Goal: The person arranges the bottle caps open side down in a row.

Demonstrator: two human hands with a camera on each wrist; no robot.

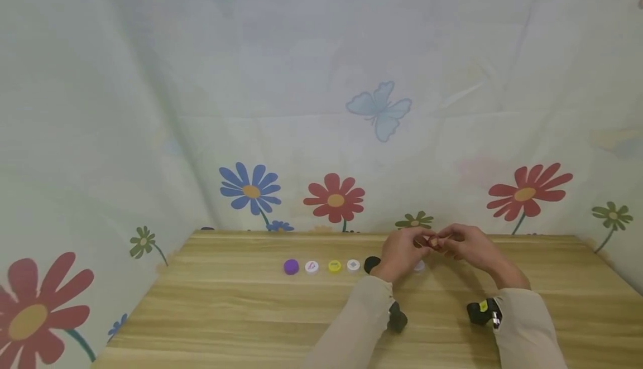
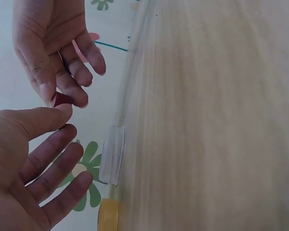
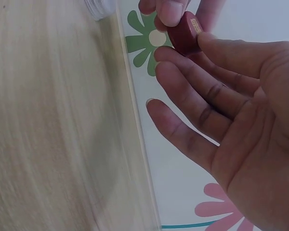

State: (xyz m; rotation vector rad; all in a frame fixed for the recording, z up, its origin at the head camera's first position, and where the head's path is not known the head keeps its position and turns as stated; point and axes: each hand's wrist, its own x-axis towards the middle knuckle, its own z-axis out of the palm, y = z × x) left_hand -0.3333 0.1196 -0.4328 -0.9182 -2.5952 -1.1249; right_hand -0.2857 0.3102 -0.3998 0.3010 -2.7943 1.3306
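A dark red bottle cap (image 3: 184, 34) with gold print on its face is held above the far right part of the table. My left hand (image 1: 402, 252) pinches one side of it between thumb and finger. From the other side, my right hand (image 1: 476, 249) pinches it with the thumb and fingertips. Both hands' other fingers are loosely bent in the wrist views. In the left wrist view only a small piece of the red cap (image 2: 61, 99) shows between the fingertips. A clear ribbed cap (image 2: 112, 155) stands on the table below the hands, beside an orange-yellow cap (image 2: 108, 215).
Left of my hands, a row on the wooden table (image 1: 226, 313) holds a purple cap (image 1: 291, 267), a white cap (image 1: 312, 267), a yellow cap (image 1: 334, 266), another white cap (image 1: 353, 265) and a black cap (image 1: 372, 263). A flowered cloth (image 1: 281, 134) hangs behind the table.
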